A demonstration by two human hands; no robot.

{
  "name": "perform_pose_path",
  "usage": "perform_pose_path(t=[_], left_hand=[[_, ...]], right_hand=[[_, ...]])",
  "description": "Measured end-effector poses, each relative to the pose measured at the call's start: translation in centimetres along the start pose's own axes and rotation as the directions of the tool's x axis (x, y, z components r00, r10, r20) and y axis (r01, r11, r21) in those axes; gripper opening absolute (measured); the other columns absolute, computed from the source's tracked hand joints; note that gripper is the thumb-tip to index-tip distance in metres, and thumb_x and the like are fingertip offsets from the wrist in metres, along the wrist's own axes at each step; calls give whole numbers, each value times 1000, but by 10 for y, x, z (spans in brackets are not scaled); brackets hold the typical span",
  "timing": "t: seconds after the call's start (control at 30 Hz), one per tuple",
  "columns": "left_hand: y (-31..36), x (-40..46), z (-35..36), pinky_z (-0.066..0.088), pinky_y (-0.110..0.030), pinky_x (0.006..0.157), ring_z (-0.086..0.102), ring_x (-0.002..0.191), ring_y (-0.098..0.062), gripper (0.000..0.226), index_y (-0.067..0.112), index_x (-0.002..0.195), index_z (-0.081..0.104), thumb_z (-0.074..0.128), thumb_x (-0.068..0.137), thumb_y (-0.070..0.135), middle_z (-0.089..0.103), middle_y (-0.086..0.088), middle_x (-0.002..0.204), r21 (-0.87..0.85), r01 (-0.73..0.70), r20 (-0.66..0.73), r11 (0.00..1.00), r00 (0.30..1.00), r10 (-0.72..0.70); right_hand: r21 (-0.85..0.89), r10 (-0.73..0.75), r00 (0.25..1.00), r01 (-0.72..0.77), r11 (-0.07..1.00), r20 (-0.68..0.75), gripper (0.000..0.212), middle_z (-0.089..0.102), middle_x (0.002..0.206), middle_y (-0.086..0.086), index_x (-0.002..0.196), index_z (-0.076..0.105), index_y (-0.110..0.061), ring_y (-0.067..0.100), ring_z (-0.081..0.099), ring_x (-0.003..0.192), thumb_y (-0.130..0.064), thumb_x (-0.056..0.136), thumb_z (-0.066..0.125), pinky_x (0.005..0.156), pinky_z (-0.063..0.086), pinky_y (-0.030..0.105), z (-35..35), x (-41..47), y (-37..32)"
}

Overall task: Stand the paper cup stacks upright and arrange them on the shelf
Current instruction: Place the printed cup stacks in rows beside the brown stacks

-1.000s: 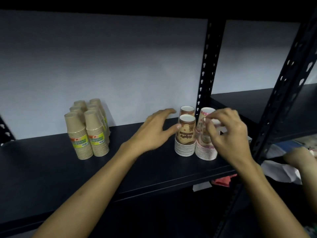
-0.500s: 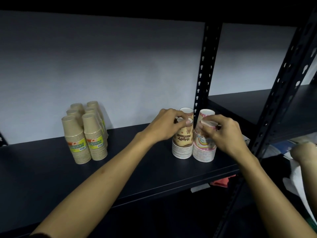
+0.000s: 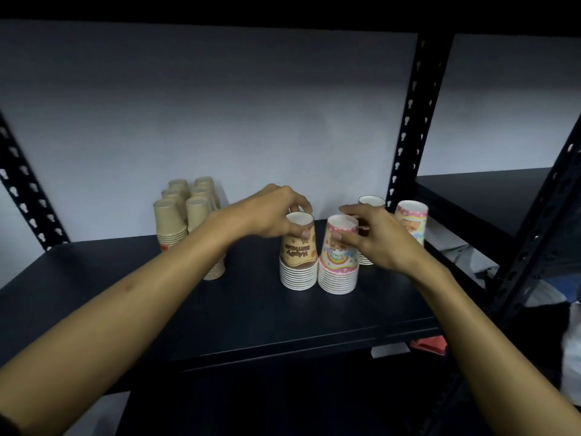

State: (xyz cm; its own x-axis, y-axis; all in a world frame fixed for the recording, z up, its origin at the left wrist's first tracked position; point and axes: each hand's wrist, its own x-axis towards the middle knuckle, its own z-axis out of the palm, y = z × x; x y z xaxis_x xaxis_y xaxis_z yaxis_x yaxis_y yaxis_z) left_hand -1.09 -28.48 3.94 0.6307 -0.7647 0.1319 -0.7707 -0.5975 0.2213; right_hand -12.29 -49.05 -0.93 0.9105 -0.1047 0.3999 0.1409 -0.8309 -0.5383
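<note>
On the dark shelf [image 3: 245, 313] a brown-printed cup stack [image 3: 298, 262] stands rim-down, and my left hand [image 3: 270, 215] grips its top. Right beside it stands a pink-printed cup stack [image 3: 339, 262], held near the top by my right hand [image 3: 374, 237]. Both stacks stand upright and almost touch. Behind my right hand a second brown stack [image 3: 371, 202] is partly hidden. A second pink stack [image 3: 412, 220] stands at the far right by the post. Several plain kraft cup stacks [image 3: 185, 215] cluster at the back left, partly behind my left forearm.
A black perforated upright post [image 3: 412, 127] rises right behind the printed stacks. Another black post [image 3: 540, 247] slants across the right foreground. A neighbouring shelf [image 3: 490, 190] lies beyond it. White and red items [image 3: 430, 346] lie below the shelf at the right.
Both hands have slid the front brown and pink stacks to the left and toward me, away from the post. This uncovered the second brown and second pink stacks standing behind them.
</note>
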Motion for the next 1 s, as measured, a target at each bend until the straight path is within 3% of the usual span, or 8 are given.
perform_pose_path(t=[0.13,0.3,0.4,0.63,1.0], left_hand=[[-13,-1,-15,40,-27,85,57,116,-23,62,27,138,58,77,82,48,64,-3,124,117,64,73,991,995,-73],[-33,7,-27,49,-39,93,55,118,-24,55,30,130,61,77,81,49,60,-2,129,263,141,95,954,981,-171],[-44,13,-32,50,-38,91,57,113,-25,55,31,128,62,78,80,50,60,-3,128,317,170,89,933,974,-208],[-69,24,-39,51,-38,87,59,111,-27,56,28,128,62,78,79,52,61,-6,127,397,206,77,894,963,-256],[-96,28,-43,43,-38,95,57,117,-28,58,28,134,57,72,84,53,60,-5,134,511,219,41,831,960,-278]], right_hand=[[29,-9,997,7,1000,77,57,58,133,4,132,58,-13,21,61,114,-36,84,76,100,50,39,15,29,-8],[50,-19,991,13,999,130,57,59,136,5,134,57,-16,21,61,115,-37,84,75,97,51,39,36,61,-15],[85,-24,991,13,996,134,58,58,139,6,138,56,-14,22,60,118,-33,86,74,93,48,31,47,76,-19],[137,-38,995,25,990,97,56,54,142,8,139,54,-12,23,58,119,-27,88,73,88,45,27,72,99,-24],[150,-60,994,46,988,94,54,53,143,10,141,51,-8,26,57,122,-21,92,69,89,42,24,98,126,-36]])
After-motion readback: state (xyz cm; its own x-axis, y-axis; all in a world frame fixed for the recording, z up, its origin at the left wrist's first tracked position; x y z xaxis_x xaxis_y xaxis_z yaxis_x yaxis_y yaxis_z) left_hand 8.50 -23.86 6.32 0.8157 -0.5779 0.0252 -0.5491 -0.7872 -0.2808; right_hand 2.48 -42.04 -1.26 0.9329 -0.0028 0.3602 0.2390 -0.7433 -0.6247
